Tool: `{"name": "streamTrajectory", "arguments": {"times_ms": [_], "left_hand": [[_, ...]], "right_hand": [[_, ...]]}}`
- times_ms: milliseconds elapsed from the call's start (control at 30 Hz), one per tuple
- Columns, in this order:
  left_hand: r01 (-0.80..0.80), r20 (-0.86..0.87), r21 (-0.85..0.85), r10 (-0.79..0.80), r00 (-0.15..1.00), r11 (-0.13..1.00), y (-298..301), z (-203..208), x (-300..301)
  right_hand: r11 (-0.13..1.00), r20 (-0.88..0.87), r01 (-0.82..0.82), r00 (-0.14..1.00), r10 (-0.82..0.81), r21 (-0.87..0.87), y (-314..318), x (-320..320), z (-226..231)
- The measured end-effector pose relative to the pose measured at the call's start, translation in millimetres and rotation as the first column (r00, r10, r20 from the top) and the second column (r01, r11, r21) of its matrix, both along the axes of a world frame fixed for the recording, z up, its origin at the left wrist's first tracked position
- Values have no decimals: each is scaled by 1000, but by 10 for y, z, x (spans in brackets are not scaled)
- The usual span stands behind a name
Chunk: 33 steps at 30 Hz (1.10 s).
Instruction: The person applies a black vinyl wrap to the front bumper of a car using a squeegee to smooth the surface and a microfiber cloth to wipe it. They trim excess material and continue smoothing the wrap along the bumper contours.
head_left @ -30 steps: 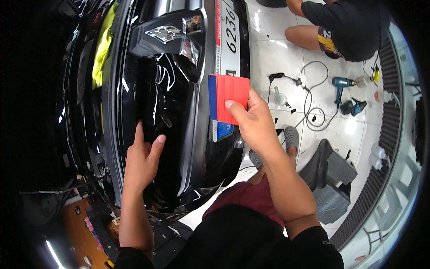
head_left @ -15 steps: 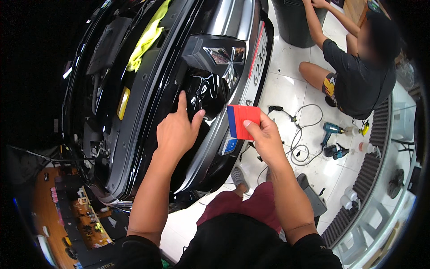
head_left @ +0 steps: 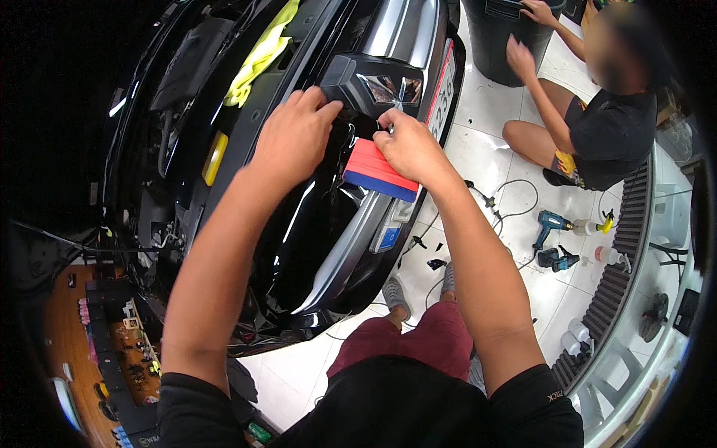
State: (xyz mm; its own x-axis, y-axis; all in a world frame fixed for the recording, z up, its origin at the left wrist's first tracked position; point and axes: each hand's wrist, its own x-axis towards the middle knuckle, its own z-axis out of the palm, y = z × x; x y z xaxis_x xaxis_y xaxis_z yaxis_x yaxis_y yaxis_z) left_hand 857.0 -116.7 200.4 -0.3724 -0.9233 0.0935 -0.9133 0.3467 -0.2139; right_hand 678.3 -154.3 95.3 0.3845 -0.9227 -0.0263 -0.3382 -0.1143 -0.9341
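I am bent over the front of a black car (head_left: 291, 224) with its engine bay uncovered. My right hand (head_left: 411, 149) holds a red squeegee (head_left: 373, 160) with a dark blue edge; its thumb and forefinger are pinched together just below the chrome emblem (head_left: 388, 89). What sits between those fingertips, if anything, is too small to tell. My left hand (head_left: 295, 131) is closed, its bent fingertips together against the dark grey block (head_left: 340, 78) beside the emblem. Whatever they grip there is hidden. Glossy black surface with bright wrinkled reflections shows between the hands.
A yellow cloth (head_left: 261, 56) and a yellow tool (head_left: 215, 158) lie along the engine bay edge. On the tiled floor are a blue heat gun (head_left: 551, 226), cables (head_left: 515, 216) and spray bottles (head_left: 609, 254). Another person (head_left: 612, 127) sits by a black bin (head_left: 497, 37).
My left hand has gone from a pointing finger to closed fingers, farther up by the grey block. My right hand moved up and left, turning the squeegee blue edge down. The other person lowered one hand.
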Motion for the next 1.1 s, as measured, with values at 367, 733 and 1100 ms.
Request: {"name": "streamTrajectory", "arguments": {"times_ms": [367, 733, 1100], "left_hand": [[126, -76, 439, -103, 992, 889, 106, 454, -139], [211, -177, 489, -140, 974, 847, 1036, 576, -177], [228, -320, 442, -85, 943, 868, 793, 823, -214]], "right_hand": [[968, 47, -36, 998, 50, -249, 822, -205, 56], [906, 137, 28, 990, 33, -423, 1515, -402, 151], [923, 112, 151, 987, -118, -355, 1296, -460, 293]]}}
